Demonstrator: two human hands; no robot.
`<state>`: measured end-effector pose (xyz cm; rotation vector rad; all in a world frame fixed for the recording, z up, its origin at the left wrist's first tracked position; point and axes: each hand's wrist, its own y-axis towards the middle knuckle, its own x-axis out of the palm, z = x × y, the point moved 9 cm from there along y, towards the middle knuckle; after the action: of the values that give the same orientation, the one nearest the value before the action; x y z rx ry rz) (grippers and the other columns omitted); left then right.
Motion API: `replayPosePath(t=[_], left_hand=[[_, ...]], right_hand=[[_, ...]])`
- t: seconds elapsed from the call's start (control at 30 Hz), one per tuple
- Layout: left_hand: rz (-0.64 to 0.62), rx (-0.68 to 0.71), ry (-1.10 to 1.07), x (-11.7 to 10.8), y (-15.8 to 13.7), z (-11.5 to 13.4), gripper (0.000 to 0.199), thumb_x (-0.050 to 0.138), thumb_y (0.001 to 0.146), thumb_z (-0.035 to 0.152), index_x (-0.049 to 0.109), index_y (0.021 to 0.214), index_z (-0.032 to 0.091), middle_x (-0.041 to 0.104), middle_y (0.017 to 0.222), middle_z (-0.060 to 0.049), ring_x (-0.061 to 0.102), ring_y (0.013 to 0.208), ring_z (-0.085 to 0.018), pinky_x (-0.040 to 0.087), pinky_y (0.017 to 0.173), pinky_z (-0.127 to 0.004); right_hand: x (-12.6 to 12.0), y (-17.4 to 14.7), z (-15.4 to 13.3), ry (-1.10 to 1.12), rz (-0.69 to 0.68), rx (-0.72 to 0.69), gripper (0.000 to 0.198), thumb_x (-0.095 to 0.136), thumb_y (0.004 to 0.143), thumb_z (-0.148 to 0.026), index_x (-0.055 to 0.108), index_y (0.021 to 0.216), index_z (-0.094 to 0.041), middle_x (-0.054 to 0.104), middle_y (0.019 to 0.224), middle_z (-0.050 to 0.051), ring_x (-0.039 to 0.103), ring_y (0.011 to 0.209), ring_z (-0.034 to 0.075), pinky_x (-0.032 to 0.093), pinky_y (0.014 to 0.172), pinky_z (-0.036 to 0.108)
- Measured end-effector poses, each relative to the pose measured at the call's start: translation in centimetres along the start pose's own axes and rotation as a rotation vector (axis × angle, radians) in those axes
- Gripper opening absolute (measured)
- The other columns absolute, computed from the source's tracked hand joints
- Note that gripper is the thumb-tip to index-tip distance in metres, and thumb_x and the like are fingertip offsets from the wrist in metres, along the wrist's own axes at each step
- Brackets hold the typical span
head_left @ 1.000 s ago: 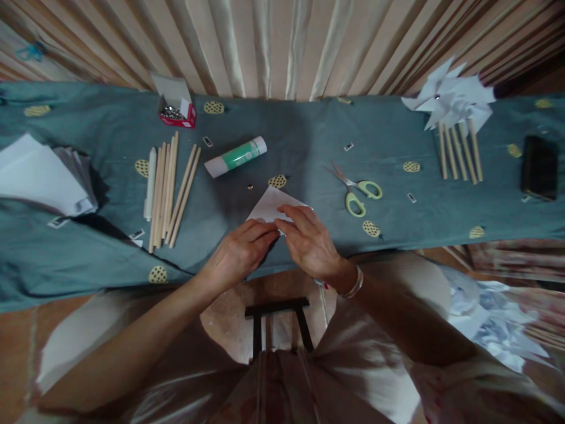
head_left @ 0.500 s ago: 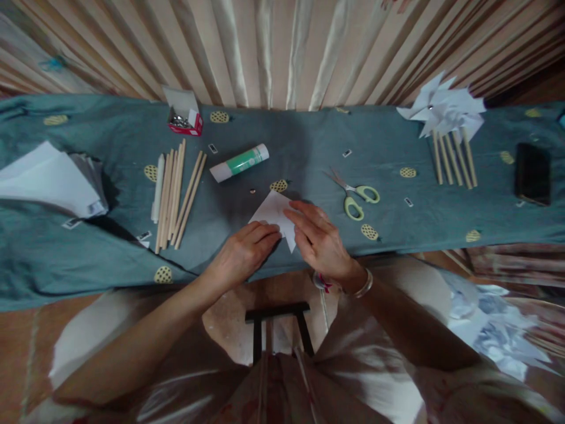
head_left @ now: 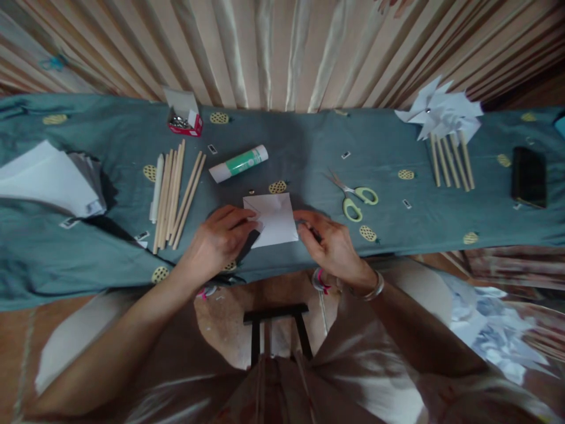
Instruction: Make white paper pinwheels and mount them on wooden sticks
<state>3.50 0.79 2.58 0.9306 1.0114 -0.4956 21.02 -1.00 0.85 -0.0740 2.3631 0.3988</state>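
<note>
A small square of white paper (head_left: 276, 219) lies on the teal cloth in front of me, with fine lines or creases at its left side. My left hand (head_left: 220, 240) is closed on its left edge, the fingertips lying over the paper. At the right edge, my right hand (head_left: 331, 242) pinches with curled fingers. Just beyond the paper are a small round metal piece (head_left: 251, 192) and a green and white glue stick (head_left: 239, 164). Scissors with light green handles (head_left: 352, 195) lie spread to the right of the paper.
Wooden sticks (head_left: 170, 194) and a pale pen-like stick (head_left: 158, 188) lie left. Behind them stands an open red box of metal fasteners (head_left: 184, 122). Paper sheets (head_left: 48, 182) are stacked far left. Paper pinwheels (head_left: 445, 112) and a dark phone (head_left: 528, 176) are right; paper scraps (head_left: 498, 335) lie lower right.
The paper has turned from a tilted, partly covered position to a squared one showing its whole face. My left hand has moved left, and my right hand has shifted to the right edge.
</note>
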Motion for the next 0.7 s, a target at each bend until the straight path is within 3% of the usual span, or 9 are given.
replayPosePath(t=[0.13,0.3,0.7], left_hand=[[0.057,0.024,-0.033,0.0,0.2,1.4,0.014,0.061,0.097,0.020,0.069,0.106,0.013,0.073,0.105,-0.012,0.066,0.093,-0.023,0.059,0.078,-0.036],[-0.013,0.079,-0.014,1.5,0.6,3.5,0.015,0.064,0.096,0.026,0.069,0.104,0.014,0.072,0.095,-0.007,0.066,0.086,-0.021,0.054,0.072,-0.033],[-0.052,0.099,0.086,2.1,1.0,4.2,0.017,0.054,0.099,0.016,0.069,0.091,0.013,0.069,0.082,-0.005,0.062,0.074,-0.017,0.051,0.066,-0.028]], right_hand=[[0.4,-0.1,0.0,0.026,-0.005,0.014,0.024,0.055,0.096,-0.020,0.069,0.116,-0.020,0.080,0.104,0.006,0.076,0.087,0.018,0.061,0.084,0.031],[1.0,-0.1,-0.3,0.014,-0.024,-0.017,0.025,0.052,0.097,-0.018,0.068,0.115,-0.018,0.079,0.109,0.008,0.076,0.092,0.019,0.060,0.087,0.031],[0.7,-0.2,-0.4,-0.011,-0.016,-0.069,0.031,0.053,0.088,-0.009,0.068,0.113,-0.018,0.078,0.101,0.007,0.074,0.088,0.019,0.060,0.085,0.033]])
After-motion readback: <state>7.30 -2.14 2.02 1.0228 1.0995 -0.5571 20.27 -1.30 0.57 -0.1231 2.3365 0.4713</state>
